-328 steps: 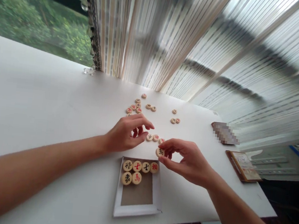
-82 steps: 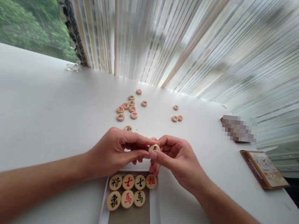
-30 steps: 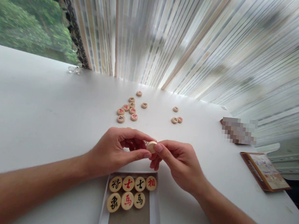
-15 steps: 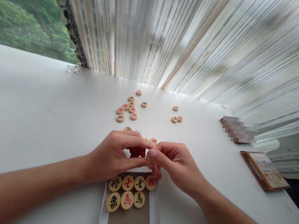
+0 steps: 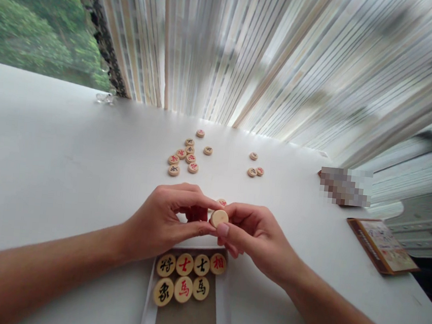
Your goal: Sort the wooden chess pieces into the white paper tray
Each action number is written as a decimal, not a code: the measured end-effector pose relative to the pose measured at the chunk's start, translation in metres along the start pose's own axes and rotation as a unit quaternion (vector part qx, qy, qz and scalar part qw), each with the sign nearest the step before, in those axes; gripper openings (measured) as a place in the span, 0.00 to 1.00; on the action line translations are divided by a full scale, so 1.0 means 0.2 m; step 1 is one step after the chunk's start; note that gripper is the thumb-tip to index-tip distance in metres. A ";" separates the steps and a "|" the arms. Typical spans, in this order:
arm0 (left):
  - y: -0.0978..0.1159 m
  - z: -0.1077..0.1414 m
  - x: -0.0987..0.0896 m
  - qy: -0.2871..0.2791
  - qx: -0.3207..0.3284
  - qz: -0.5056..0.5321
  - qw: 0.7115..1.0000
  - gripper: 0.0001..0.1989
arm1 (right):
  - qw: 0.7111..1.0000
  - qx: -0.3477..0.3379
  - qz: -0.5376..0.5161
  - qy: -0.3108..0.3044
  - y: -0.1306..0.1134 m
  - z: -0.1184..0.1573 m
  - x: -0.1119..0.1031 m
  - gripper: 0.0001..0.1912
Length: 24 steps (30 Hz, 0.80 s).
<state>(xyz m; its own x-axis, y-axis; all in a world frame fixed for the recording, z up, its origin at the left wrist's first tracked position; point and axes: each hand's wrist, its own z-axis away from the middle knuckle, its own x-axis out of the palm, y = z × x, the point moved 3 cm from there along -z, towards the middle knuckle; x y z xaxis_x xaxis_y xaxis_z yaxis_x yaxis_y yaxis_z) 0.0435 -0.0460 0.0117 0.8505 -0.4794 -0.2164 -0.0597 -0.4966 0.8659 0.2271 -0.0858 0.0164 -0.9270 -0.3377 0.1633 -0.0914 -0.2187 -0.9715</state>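
Note:
Between my two hands is a round wooden xiangqi piece (image 5: 220,218), its blank face toward me. My left hand (image 5: 178,212) is closed, with thumb and forefinger on the piece's left edge. My right hand (image 5: 253,232) is closed too, pinching the same piece from the right. Just below them lies a white open box (image 5: 227,305) with a grey-brown bottom. Two rows of pieces sit face up in it, among them a red horse piece (image 5: 183,289) and a black general piece (image 5: 166,265). A red-marked piece (image 5: 221,203) shows partly behind my fingers.
Several loose xiangqi pieces (image 5: 190,158) are scattered farther back on the white table (image 5: 85,170). Three more pieces (image 5: 252,172) lie right of them. A brown booklet or box (image 5: 383,247) is at the right edge. String curtains (image 5: 219,50) hang behind the table.
The piece between my fingertips has come into view with its blank face showing; before, my fingers hid it. Both hands have shifted only slightly. The pieces in the box have not moved.

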 end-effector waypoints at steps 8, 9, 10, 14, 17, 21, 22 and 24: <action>0.00 0.01 0.01 -0.006 0.045 -0.035 0.998 0.12 | 0.999 -0.004 0.047 0.008 -0.01 0.01 0.00 0.20; 0.00 0.01 0.01 -0.006 0.046 -0.032 0.998 0.12 | 0.999 -0.009 0.052 0.006 -0.02 0.01 0.00 0.20; 0.00 0.01 0.01 -0.006 0.047 -0.030 0.998 0.12 | 0.998 -0.014 0.057 0.004 -0.02 0.01 -0.01 0.20; 0.01 0.00 0.00 -0.003 0.047 -0.028 0.999 0.13 | 0.998 -0.024 0.064 -0.003 -0.02 0.02 -0.01 0.19; 0.01 0.00 0.00 -0.002 0.042 -0.025 0.999 0.13 | 0.998 -0.029 0.059 -0.011 -0.02 0.02 -0.02 0.20; 0.02 0.00 0.00 0.000 0.038 -0.019 0.999 0.12 | 0.997 -0.035 0.065 -0.012 -0.02 0.02 -0.02 0.22; 0.02 0.00 0.00 0.001 0.038 -0.017 0.999 0.11 | 0.997 -0.035 0.065 -0.012 -0.02 0.02 -0.03 0.21; 0.02 0.00 0.00 0.000 0.037 -0.013 0.999 0.11 | 0.997 -0.036 0.063 -0.013 -0.01 0.02 -0.03 0.21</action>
<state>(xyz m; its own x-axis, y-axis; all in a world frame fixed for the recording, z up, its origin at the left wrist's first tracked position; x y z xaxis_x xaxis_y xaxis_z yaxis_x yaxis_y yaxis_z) 0.0441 -0.0480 0.0157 0.8522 -0.4660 -0.2377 -0.0771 -0.5614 0.8240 0.2344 -0.0861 0.0179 -0.9231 -0.3822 0.0431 -0.0018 -0.1079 -0.9942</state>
